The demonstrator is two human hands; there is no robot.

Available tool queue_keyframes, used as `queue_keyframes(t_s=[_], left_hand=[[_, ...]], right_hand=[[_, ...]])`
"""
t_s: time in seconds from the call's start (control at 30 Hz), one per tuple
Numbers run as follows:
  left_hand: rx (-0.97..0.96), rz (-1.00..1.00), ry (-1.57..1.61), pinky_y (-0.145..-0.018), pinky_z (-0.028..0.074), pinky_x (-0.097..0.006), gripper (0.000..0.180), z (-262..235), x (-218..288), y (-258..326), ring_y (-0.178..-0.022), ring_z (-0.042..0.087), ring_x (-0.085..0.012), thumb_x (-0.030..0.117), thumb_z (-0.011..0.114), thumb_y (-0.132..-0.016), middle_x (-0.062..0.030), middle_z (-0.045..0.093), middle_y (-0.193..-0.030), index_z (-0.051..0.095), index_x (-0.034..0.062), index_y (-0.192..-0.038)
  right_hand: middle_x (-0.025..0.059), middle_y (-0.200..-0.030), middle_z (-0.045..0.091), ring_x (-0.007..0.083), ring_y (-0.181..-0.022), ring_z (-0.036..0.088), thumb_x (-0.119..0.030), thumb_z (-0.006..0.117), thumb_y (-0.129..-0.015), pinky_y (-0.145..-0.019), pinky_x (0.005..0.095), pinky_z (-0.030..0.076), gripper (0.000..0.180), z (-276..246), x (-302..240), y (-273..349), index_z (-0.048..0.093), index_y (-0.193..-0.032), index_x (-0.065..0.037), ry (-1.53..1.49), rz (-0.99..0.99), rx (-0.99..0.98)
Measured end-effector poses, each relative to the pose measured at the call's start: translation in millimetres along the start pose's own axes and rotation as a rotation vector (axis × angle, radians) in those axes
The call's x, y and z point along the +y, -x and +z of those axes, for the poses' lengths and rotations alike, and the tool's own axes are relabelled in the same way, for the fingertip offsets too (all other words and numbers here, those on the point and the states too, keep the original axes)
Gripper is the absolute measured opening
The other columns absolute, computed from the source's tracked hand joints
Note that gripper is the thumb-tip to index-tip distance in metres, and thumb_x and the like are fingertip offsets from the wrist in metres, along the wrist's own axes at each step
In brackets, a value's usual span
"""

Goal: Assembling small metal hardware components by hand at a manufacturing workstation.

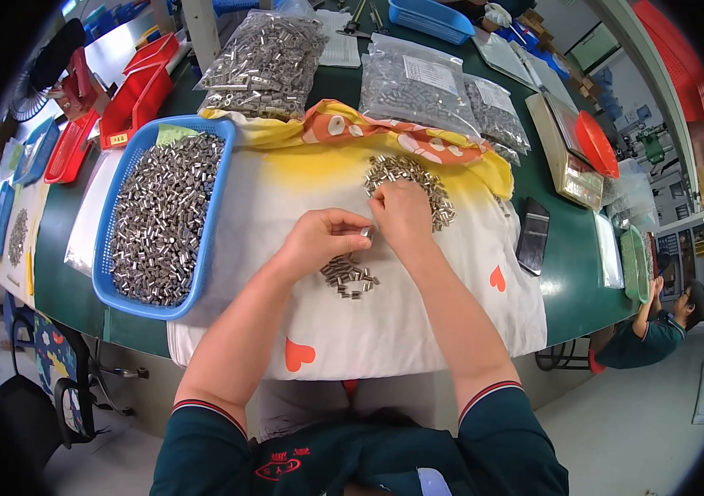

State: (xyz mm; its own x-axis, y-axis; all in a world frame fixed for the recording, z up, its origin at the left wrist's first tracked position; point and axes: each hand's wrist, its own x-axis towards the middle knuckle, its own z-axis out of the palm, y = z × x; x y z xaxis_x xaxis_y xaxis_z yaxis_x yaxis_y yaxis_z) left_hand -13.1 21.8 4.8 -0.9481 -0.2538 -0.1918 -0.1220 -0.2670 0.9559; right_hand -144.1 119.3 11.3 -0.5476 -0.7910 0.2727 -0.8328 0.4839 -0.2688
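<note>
My left hand (321, 241) pinches a small silver metal sleeve (366, 233) between thumb and forefinger, above the middle of the white cloth (261, 198). Just right of it, my right hand (404, 217) is closed, its fingers curled at the near edge of a heap of small metal sleeves (408, 172); whatever they grip is hidden. A smaller loose pile of sleeves (352, 278) lies on the cloth between my forearms. To the left stands a blue plastic basket (221, 217) filled with many more such metal pieces.
Clear bags of metal parts (263, 62) and a labelled bag (415, 83) line the back of the green table (571, 307). A phone (533, 236) and a scale (563, 149) with a red dish (596, 142) are at the right. Red bins (135, 103) stand far left. Another person (645, 335) sits far right.
</note>
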Motion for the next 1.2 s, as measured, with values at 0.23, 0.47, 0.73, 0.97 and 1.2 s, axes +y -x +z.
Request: queue_keyframes(t_s=[0.23, 0.47, 0.73, 0.97, 1.2], left_hand=[[0.005, 0.016, 0.050, -0.067, 0.047, -0.021, 0.024, 0.6, 0.2, -1.9, -0.076, 0.057, -0.0074, 0.002, 0.063, -0.075, -0.0039, 0.062, -0.085, 0.058, -0.0029, -0.098], [0.061, 0.048, 0.229, -0.071, 0.048, -0.022, 0.024, -3.2, 2.1, 0.0, -0.079, 0.057, -0.0094, 0.001, 0.061, -0.076, -0.0057, 0.061, -0.090, 0.057, -0.0019, -0.100], [0.020, 0.065, 0.194, -0.070, 0.048, -0.022, 0.026, -3.9, -0.3, -2.1, -0.078, 0.057, -0.0095, 0.001, 0.061, -0.076, -0.0063, 0.061, -0.090, 0.056, -0.0033, -0.102], [0.044, 0.057, 0.093, -0.067, 0.047, -0.021, 0.024, -0.3, -2.4, -3.0, -0.074, 0.057, -0.0077, 0.001, 0.062, -0.075, -0.0045, 0.062, -0.085, 0.059, -0.0026, -0.099], [0.012, 0.036, 0.016, -0.066, 0.047, -0.020, 0.025, -2.7, -1.2, -0.9, -0.074, 0.056, -0.0069, 0.002, 0.064, -0.075, -0.0040, 0.062, -0.084, 0.059, -0.0026, -0.099]], right_hand=[[0.0107, -0.070, 0.058, 0.0261, -0.069, 0.055, -0.011, 0.061, -0.067, -0.066, 0.0359, 0.044, 0.006, 2.3, 2.5, -0.3, 0.060, -0.067, -0.005, -0.020, -0.005, 0.026], [0.0040, -0.070, 0.058, 0.0103, -0.063, 0.053, -0.003, 0.061, -0.070, -0.061, 0.0221, 0.043, 0.005, -24.3, -5.5, 34.4, 0.058, -0.074, -0.003, -1.159, 0.394, -0.031], [0.0005, -0.072, 0.058, 0.0075, -0.068, 0.052, 0.000, 0.060, -0.072, -0.062, 0.0211, 0.042, 0.007, -36.4, -14.6, 40.5, 0.059, -0.079, -0.002, -0.867, 0.154, -0.077], [0.0069, -0.069, 0.057, 0.0160, -0.065, 0.057, -0.003, 0.060, -0.071, -0.061, 0.0267, 0.045, 0.008, -32.5, -19.6, 43.5, 0.060, -0.079, -0.002, -0.414, -0.127, 0.130], [0.0038, -0.073, 0.060, 0.0110, -0.067, 0.054, -0.002, 0.061, -0.071, -0.061, 0.0227, 0.043, 0.010, -43.0, -11.4, 41.7, 0.060, -0.081, -0.002, -0.725, 0.108, -0.153]])
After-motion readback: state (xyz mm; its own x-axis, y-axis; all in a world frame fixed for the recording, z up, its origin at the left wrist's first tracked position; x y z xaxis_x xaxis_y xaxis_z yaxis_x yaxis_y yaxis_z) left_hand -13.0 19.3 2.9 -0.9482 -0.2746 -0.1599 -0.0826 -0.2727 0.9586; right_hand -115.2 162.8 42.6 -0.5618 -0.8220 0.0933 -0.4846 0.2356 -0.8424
